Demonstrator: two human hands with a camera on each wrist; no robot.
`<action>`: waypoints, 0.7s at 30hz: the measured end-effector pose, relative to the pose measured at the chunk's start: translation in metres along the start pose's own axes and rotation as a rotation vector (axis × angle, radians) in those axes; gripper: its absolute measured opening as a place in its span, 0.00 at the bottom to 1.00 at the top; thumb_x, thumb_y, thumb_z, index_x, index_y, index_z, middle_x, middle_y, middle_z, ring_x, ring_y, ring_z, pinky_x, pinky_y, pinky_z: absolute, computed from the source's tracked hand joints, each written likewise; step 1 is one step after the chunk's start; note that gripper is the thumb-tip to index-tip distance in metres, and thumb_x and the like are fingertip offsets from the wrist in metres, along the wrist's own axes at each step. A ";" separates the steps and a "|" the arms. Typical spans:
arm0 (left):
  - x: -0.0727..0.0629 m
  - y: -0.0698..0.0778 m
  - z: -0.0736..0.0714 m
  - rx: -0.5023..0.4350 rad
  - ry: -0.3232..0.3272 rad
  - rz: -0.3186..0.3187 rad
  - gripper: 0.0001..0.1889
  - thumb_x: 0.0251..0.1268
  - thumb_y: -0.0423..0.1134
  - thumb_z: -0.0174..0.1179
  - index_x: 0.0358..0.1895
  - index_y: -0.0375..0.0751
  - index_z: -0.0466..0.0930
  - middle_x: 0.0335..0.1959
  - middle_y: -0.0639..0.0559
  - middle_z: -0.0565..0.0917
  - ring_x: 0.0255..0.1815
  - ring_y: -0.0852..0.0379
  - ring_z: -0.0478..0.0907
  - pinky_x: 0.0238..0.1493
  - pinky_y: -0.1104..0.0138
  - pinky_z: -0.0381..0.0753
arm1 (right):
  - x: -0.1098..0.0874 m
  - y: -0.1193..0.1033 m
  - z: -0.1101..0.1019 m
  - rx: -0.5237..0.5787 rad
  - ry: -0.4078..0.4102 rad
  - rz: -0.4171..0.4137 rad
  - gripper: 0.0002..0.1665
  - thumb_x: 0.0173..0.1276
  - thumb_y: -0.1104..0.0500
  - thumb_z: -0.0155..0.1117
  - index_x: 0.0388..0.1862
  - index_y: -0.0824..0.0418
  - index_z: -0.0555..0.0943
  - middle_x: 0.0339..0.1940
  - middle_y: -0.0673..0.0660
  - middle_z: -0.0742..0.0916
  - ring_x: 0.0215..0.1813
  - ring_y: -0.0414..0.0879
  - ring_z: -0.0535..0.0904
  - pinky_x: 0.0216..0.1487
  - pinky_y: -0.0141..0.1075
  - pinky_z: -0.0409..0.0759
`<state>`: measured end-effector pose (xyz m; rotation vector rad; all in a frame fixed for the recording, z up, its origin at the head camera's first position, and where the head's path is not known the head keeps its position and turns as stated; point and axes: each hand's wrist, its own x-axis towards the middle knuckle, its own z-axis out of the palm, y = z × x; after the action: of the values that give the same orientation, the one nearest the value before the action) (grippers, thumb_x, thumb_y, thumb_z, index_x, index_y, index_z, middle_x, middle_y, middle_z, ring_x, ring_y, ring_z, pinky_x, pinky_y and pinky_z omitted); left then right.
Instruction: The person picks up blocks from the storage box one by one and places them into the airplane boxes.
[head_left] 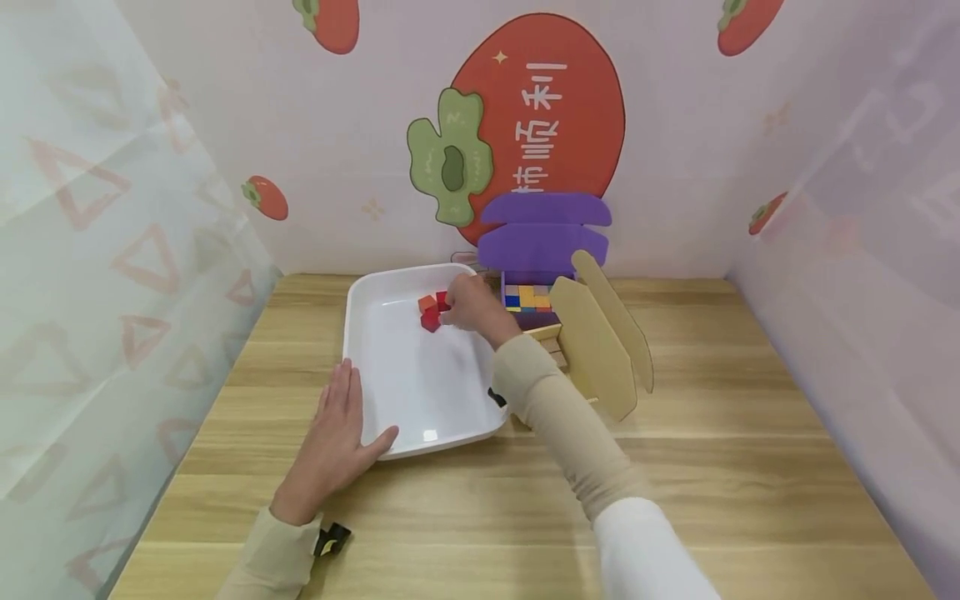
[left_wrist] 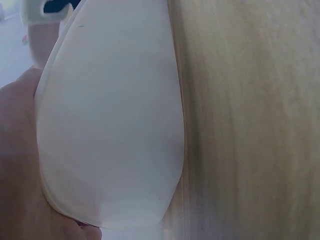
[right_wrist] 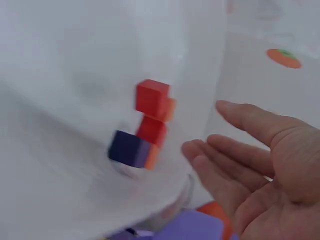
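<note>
A white tray [head_left: 420, 392] lies on the table, with several small cubes grouped near its far side. Among them are a red cube [head_left: 431, 321] and an orange cube [head_left: 427, 304]; a dark blue cube [right_wrist: 125, 148] shows in the right wrist view. My right hand [head_left: 474, 305] reaches over the tray's far right part, partly covering the group in the head view. Its fingers are parted, with nothing between them in the right wrist view. At the tray's near left corner rests my left hand [head_left: 333, 437], fingers straight along the side and thumb at the rim.
Right of the tray stands an open purple box [head_left: 543, 250] holding several coloured blocks [head_left: 528, 297]. In front of it, a tan box [head_left: 596, 350] with its lid raised holds wooden blocks. A printed wall [head_left: 337, 150] closes off the table's back.
</note>
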<state>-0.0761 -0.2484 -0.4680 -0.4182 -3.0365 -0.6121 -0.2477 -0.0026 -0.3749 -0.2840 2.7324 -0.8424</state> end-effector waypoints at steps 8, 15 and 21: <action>0.000 -0.001 0.002 0.001 0.017 0.018 0.59 0.71 0.63 0.60 0.84 0.24 0.38 0.88 0.33 0.36 0.89 0.33 0.36 0.85 0.36 0.48 | 0.034 0.001 0.044 -0.135 0.107 -0.006 0.21 0.68 0.56 0.78 0.52 0.64 0.80 0.43 0.58 0.86 0.44 0.51 0.81 0.51 0.38 0.84; -0.001 0.000 0.002 -0.002 0.024 0.017 0.59 0.70 0.63 0.60 0.84 0.24 0.38 0.88 0.33 0.36 0.90 0.33 0.36 0.85 0.36 0.48 | 0.044 0.003 0.061 -0.205 0.131 0.028 0.22 0.71 0.57 0.75 0.58 0.64 0.80 0.48 0.60 0.89 0.47 0.51 0.83 0.61 0.40 0.87; -0.001 0.001 0.001 0.000 0.050 0.031 0.58 0.70 0.61 0.61 0.83 0.22 0.40 0.88 0.30 0.38 0.89 0.31 0.38 0.84 0.34 0.50 | 0.044 0.004 0.053 -0.145 0.122 0.001 0.19 0.70 0.60 0.75 0.54 0.64 0.80 0.44 0.59 0.88 0.45 0.50 0.82 0.57 0.38 0.87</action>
<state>-0.0748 -0.2479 -0.4686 -0.4427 -2.9766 -0.6115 -0.2732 -0.0383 -0.4281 -0.2675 2.9125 -0.6829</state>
